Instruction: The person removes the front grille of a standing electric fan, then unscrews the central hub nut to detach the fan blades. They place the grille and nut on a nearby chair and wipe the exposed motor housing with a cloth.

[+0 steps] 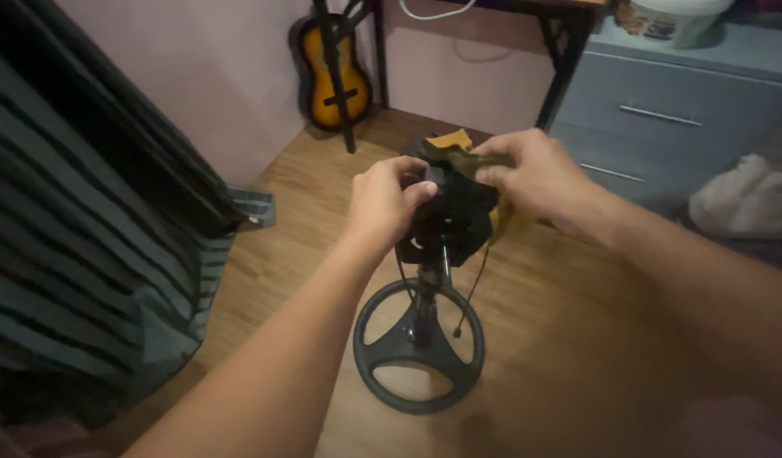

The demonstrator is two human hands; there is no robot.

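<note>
Head view, landmark = fan stand.
Fan stand (425, 293): black pole on round ring base (418, 349), on wood floor, frame centre.
Motor head (450, 216): black, atop the stand pole.
Left hand (386, 202): on motor head's left side, fingers curled and closed on it.
Right hand (535, 174): at motor head's top right, thumb + fingers pinched tight on yellow cloth (459, 146).
Cloth: draped over motor head top, some hanging right.
Cord (474, 288): thin, dangles just right of pole.
Guitar (331, 72): far behind stand, against wall.
Drawer unit (670, 119): grey, behind-right of stand.
Striped fabric (77, 220): well left of stand.
</note>
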